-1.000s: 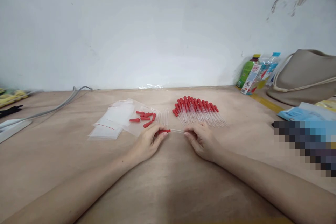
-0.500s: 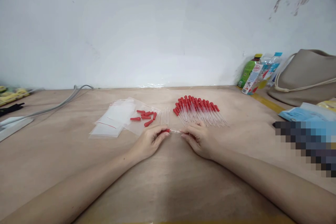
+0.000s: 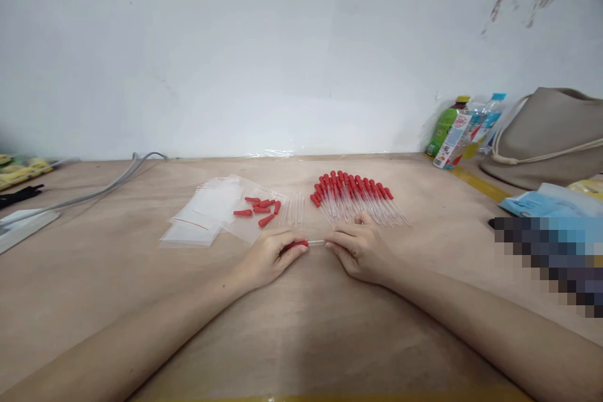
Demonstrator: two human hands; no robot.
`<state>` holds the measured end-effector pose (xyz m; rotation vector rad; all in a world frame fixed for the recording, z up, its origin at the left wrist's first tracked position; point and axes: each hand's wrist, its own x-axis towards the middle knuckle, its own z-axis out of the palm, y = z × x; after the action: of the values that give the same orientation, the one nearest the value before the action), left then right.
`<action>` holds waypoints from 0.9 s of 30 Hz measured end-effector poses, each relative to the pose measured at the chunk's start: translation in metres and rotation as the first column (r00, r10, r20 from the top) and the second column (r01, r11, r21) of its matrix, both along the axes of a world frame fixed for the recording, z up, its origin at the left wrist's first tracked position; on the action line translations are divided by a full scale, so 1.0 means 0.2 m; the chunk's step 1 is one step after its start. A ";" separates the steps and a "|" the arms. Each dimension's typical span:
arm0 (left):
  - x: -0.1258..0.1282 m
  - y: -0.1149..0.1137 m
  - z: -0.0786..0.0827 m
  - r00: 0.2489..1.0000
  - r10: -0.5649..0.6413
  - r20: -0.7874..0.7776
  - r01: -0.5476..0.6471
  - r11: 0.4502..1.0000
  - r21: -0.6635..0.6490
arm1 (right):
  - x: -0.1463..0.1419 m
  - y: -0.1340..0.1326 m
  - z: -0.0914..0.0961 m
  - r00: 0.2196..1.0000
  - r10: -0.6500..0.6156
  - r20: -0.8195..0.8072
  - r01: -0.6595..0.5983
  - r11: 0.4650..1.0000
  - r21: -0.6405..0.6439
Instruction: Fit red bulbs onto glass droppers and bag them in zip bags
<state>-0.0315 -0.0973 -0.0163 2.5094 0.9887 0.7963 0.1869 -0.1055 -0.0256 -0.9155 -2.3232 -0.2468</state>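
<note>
My left hand point(image 3: 271, 257) pinches a red rubber bulb point(image 3: 298, 244) low over the wooden table point(image 3: 301, 326). My right hand point(image 3: 357, 250) pinches the clear glass tube point(image 3: 316, 242) that runs into that bulb. Both hands are closed on this one dropper, a few centimetres apart. Just behind my right hand lies a fan of assembled droppers with red bulbs point(image 3: 355, 198). Loose red bulbs point(image 3: 260, 209) lie behind my left hand, beside several bare glass tubes point(image 3: 294, 208).
Clear zip bags point(image 3: 205, 213) are stacked left of the loose bulbs. A grey cable point(image 3: 94, 191) runs along the back left. Drink bottles point(image 3: 464, 129), a beige bag point(image 3: 549, 135) and a blue packet point(image 3: 546, 201) stand at the right by the wall.
My hands have come closer together, and the glass tube now sits deeper in the red bulb. Both hands have sunk slightly toward me.
</note>
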 end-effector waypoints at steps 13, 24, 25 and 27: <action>-0.01 0.01 -0.01 0.993 -0.068 -0.097 0.078 0.992 0.103 | -0.06 -0.04 0.06 0.998 -0.035 0.057 0.045 0.982 -0.184; -0.01 0.02 -0.01 0.990 -0.102 -0.096 0.113 0.986 0.122 | -0.09 -0.03 0.09 0.994 -0.068 0.079 0.096 0.901 -0.424; -0.02 0.02 -0.01 0.992 -0.100 -0.078 0.109 0.987 0.116 | -0.09 -0.04 0.10 0.993 -0.065 0.103 0.101 0.908 -0.406; -0.02 0.02 -0.01 0.994 -0.098 -0.039 0.101 0.990 0.102 | -0.08 -0.05 0.13 0.988 -0.023 0.154 0.077 0.933 -0.352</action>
<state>-0.0349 -0.0941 -0.0192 2.6454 0.8453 0.7969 0.1700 -0.1152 -0.0001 -1.1670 -2.5328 0.0974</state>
